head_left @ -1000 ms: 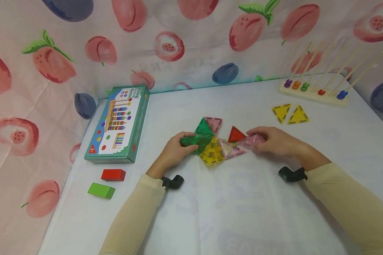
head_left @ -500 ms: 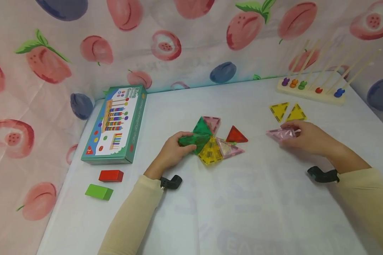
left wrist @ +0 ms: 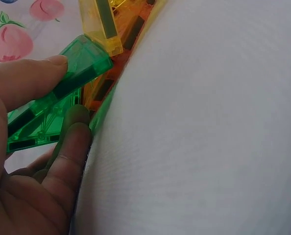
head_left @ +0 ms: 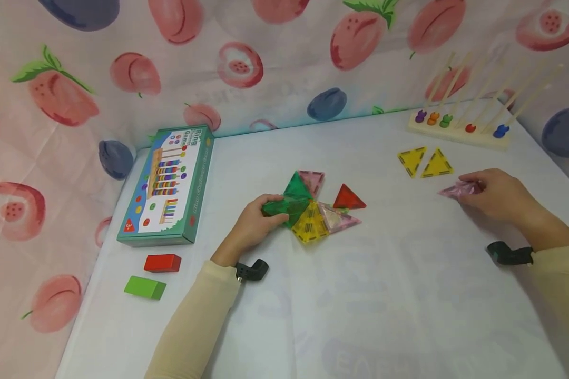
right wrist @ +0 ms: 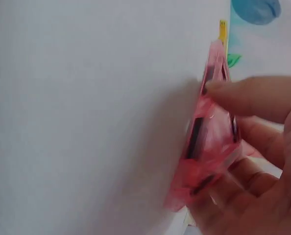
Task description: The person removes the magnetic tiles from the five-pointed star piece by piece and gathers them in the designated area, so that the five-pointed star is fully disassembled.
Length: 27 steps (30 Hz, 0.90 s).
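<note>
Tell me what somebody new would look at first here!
Probably the cluster of colourful triangles in the middle of the table, where the left hand grips a green tile. Next, maybe, the pink piece the right hand pinches, near two yellow triangles on the right. The big printed peaches on the cloth behind might grab attention too.

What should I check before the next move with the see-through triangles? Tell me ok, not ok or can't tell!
1. Left hand grips a translucent green plastic tile: ok.
2. Right hand grips a translucent pink plastic triangular piece: ok.
3. That held piece joins the multicoloured translucent plastic tile cluster: not ok, it's apart.
4. The two loose translucent yellow plastic triangles touch each other: not ok, there's a gap.
5. The translucent red plastic triangle is clear of both hands: ok.
6. The held pink piece is just one tile: cannot tell.
</note>
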{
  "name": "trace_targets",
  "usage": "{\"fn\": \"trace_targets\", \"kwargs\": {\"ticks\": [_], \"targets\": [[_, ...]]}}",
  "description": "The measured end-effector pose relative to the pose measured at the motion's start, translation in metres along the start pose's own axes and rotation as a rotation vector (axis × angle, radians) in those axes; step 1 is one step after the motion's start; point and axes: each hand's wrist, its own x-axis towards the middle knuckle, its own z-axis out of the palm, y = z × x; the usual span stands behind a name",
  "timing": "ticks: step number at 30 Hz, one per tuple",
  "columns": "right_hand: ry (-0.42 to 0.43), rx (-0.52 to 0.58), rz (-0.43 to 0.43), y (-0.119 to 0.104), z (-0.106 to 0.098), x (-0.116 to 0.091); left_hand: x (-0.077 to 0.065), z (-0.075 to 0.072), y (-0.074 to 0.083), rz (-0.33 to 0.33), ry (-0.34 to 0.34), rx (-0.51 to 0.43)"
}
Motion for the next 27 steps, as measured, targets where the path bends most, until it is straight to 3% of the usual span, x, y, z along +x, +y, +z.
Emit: {"fn": "trace_targets", "kwargs": {"ticks": [10, 14, 20, 27], "targets": [[0.035, -0.005, 0.068, 0.012, -0.007, 0.009, 0.001, 0.000, -0.001, 0.014, 0.012, 0.004], [0.027, 0.035, 0.073, 0.000, -0.011, 0.003, 0.000, 0.000, 0.000, 0.006, 0.005, -0.003], [0.007, 0.118, -0.121, -0.058, -0.004, -0.016, 0.000, 0.000, -0.001, 0.009, 0.004, -0.007], [-0.145, 0.158, -0.371, -0.119, 0.036, -0.022, -0.001, -0.001, -0.001, 0.013, -0.001, -0.022]]}}
